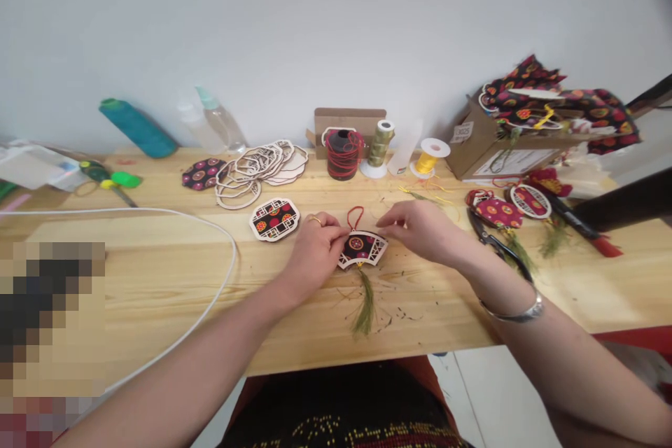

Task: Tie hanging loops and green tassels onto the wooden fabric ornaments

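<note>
A fan-shaped pendant lies on the table, with a pale lattice frame around dark patterned fabric. From its top rises a red cord loop, and a green tassel hangs from its lower edge toward me. My left hand pinches the pendant's left end, which the fingers partly hide. At the upper right corner, the closed fingertips of my right hand grip the pendant's edge. Just left of my left hand is a lattice-framed fabric piece without a tassel.
Wooden frames lie piled at the back. Behind the hands stand a red cord spool, a green thread spool and a yellow thread spool. Pliers and finished pendants lie right, before a cardboard box. A white cable curves left.
</note>
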Demonstrator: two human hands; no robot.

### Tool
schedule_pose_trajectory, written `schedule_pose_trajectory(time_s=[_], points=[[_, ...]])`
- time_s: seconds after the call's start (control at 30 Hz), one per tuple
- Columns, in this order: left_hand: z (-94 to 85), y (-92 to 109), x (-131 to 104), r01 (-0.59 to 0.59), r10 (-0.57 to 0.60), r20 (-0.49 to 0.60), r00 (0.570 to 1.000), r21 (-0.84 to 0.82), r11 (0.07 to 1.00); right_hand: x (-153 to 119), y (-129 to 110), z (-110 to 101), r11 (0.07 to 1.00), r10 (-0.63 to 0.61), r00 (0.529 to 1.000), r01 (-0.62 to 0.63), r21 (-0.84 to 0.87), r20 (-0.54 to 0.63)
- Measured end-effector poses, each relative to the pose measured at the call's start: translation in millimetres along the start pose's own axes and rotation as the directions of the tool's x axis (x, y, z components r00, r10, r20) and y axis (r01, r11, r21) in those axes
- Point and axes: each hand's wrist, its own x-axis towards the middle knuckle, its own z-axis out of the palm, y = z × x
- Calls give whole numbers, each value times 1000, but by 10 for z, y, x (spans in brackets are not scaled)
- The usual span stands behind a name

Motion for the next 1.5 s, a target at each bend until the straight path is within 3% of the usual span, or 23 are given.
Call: schedule_pose_trajectory(time_s=[0.1,0.17,0.87,1.03,1.23,1.5], points=[[1,12,-6,0,0,-7,1000,8,1000,-66,-4,54,993,-114,988,116,-10,108],[3,19,-9,5,-5,-13,1000,7,1000,-99,10,112,989,-142,985,144,-12,98],[-27,55,-28,1,-1,13,1000,20,1000,-142,66,238,987,-155,987,157,-44,44],[-102,53,-47,-10,7,59,998,44,999,-148,61,230,984,-169,985,171,-57,42],[-265,13,-66,-11,-5,239,971,65,998,-161,60,225,983,-163,985,166,-78,49],[-211,64,-132,-67,48,223,974,78,995,-173,46,211,980,-179,983,182,-82,48]])
